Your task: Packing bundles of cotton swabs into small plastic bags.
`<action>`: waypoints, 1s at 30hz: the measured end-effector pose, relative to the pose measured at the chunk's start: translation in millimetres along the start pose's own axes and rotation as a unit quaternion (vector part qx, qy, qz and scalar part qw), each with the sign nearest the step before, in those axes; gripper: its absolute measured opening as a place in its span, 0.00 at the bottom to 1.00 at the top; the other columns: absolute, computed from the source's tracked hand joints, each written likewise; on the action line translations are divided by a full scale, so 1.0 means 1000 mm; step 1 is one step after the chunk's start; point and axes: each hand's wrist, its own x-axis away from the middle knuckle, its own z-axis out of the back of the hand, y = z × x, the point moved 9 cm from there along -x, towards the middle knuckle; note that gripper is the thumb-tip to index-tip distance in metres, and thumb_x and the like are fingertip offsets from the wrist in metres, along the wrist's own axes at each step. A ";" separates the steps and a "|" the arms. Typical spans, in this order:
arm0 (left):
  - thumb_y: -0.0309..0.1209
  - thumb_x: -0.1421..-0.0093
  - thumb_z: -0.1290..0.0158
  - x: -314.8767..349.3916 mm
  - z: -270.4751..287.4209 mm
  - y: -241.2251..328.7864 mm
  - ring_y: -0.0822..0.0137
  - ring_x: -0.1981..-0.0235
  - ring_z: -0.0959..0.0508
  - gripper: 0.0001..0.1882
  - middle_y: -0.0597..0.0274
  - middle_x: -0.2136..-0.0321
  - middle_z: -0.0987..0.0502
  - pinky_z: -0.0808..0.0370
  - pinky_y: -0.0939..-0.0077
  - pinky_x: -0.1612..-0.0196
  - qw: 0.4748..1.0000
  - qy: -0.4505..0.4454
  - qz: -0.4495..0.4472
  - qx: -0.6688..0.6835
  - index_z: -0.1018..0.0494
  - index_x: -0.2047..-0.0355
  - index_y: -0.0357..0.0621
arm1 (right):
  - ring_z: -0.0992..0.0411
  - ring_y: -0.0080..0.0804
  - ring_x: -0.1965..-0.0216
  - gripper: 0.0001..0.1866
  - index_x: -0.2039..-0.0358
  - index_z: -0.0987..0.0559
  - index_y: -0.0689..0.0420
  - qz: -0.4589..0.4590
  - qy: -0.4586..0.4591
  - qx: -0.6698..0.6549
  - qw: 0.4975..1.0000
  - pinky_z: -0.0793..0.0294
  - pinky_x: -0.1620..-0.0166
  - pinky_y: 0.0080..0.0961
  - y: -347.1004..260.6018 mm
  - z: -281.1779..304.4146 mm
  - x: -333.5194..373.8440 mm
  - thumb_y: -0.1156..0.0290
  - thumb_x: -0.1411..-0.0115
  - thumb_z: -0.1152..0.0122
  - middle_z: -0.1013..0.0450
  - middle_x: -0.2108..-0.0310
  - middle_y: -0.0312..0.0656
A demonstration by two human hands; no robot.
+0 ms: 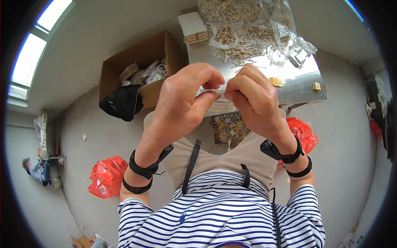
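Note:
Both of my hands are raised over the near edge of the metal table (304, 89). Between them hangs a small clear plastic packet (222, 106) with a pale yellow label; what is inside it is hard to make out. My left hand (184, 97) pinches its upper edge between thumb and fingers. On the other side, my right hand (256, 99) grips the same edge, fingers curled close to the left thumb. Beyond the hands lies a loose heap of thin cotton swabs (235, 51). Small yellow cards (277, 82) are next to my right fingers.
An open cardboard box (113, 72) with bagged items stands left, a black cloth (122, 102) over its edge. White packs (192, 27) and a large clear bag of swabs (235, 12) sit at the back. Red bags (107, 177) flank my legs. Another person (38, 170) is far left.

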 end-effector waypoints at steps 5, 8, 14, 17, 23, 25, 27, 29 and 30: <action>0.12 0.47 0.48 0.001 -0.006 -0.004 0.76 0.65 0.27 0.09 0.64 0.71 0.26 0.30 0.84 0.58 0.999 -0.030 0.025 -0.012 0.30 0.67 0.37 | 0.34 0.41 0.72 0.09 0.73 0.26 0.63 -0.022 0.008 -0.020 1.000 0.34 0.70 0.32 0.005 0.001 0.005 0.84 0.55 0.36 0.34 0.75 0.43; 0.12 0.46 0.49 0.004 -0.001 -0.018 0.78 0.65 0.28 0.09 0.66 0.70 0.26 0.30 0.84 0.58 0.994 0.006 0.055 0.096 0.32 0.68 0.38 | 0.31 0.35 0.68 0.13 0.68 0.23 0.64 -0.107 0.002 -0.063 0.992 0.32 0.67 0.27 0.011 0.007 0.003 0.74 0.54 0.29 0.31 0.73 0.40; 0.15 0.45 0.47 0.011 -0.006 -0.035 0.77 0.65 0.26 0.11 0.65 0.68 0.25 0.28 0.83 0.57 0.935 0.043 0.142 0.322 0.30 0.63 0.40 | 0.32 0.22 0.74 0.14 0.68 0.21 0.64 -0.283 -0.020 -0.229 0.931 0.33 0.70 0.21 0.036 -0.015 0.034 0.70 0.52 0.29 0.27 0.77 0.37; 0.16 0.45 0.45 0.013 -0.009 -0.037 0.77 0.65 0.25 0.12 0.65 0.67 0.24 0.27 0.82 0.57 0.943 0.026 0.163 0.289 0.29 0.60 0.39 | 0.35 0.21 0.78 0.11 0.70 0.21 0.64 -0.298 -0.037 -0.215 0.929 0.34 0.73 0.22 0.038 -0.014 0.036 0.72 0.51 0.31 0.28 0.80 0.37; 0.16 0.46 0.45 0.005 -0.007 -0.031 0.78 0.65 0.25 0.14 0.66 0.68 0.24 0.27 0.84 0.57 0.968 0.016 0.118 0.222 0.29 0.58 0.37 | 0.34 0.23 0.79 0.10 0.72 0.22 0.66 -0.276 -0.063 -0.163 0.945 0.35 0.74 0.24 0.033 -0.014 0.034 0.72 0.51 0.32 0.30 0.81 0.41; 0.16 0.46 0.46 0.006 -0.011 -0.031 0.78 0.65 0.26 0.14 0.66 0.68 0.25 0.28 0.83 0.56 0.965 -0.004 0.119 0.232 0.29 0.59 0.36 | 0.34 0.24 0.79 0.11 0.72 0.22 0.66 -0.278 -0.062 -0.171 0.943 0.35 0.74 0.24 0.032 -0.015 0.034 0.72 0.51 0.32 0.29 0.81 0.41; 0.16 0.46 0.46 0.008 -0.013 -0.034 0.78 0.66 0.26 0.14 0.67 0.68 0.25 0.28 0.83 0.57 0.960 0.009 0.123 0.253 0.30 0.59 0.36 | 0.33 0.24 0.79 0.11 0.72 0.22 0.66 -0.281 -0.061 -0.179 0.941 0.35 0.74 0.24 0.032 -0.017 0.035 0.72 0.52 0.32 0.29 0.81 0.42; 0.16 0.46 0.47 0.010 -0.012 -0.034 0.79 0.66 0.27 0.13 0.67 0.69 0.26 0.29 0.83 0.57 0.953 0.023 0.127 0.274 0.30 0.59 0.36 | 0.32 0.25 0.79 0.11 0.72 0.22 0.66 -0.282 -0.061 -0.189 0.938 0.34 0.74 0.25 0.032 -0.018 0.036 0.72 0.52 0.31 0.29 0.81 0.42; 0.16 0.46 0.47 0.010 -0.012 -0.035 0.78 0.66 0.26 0.13 0.67 0.69 0.25 0.28 0.83 0.57 0.954 0.019 0.136 0.267 0.30 0.59 0.36 | 0.32 0.25 0.79 0.11 0.72 0.22 0.66 -0.283 -0.062 -0.189 0.938 0.34 0.74 0.25 0.033 -0.018 0.036 0.72 0.52 0.31 0.29 0.81 0.42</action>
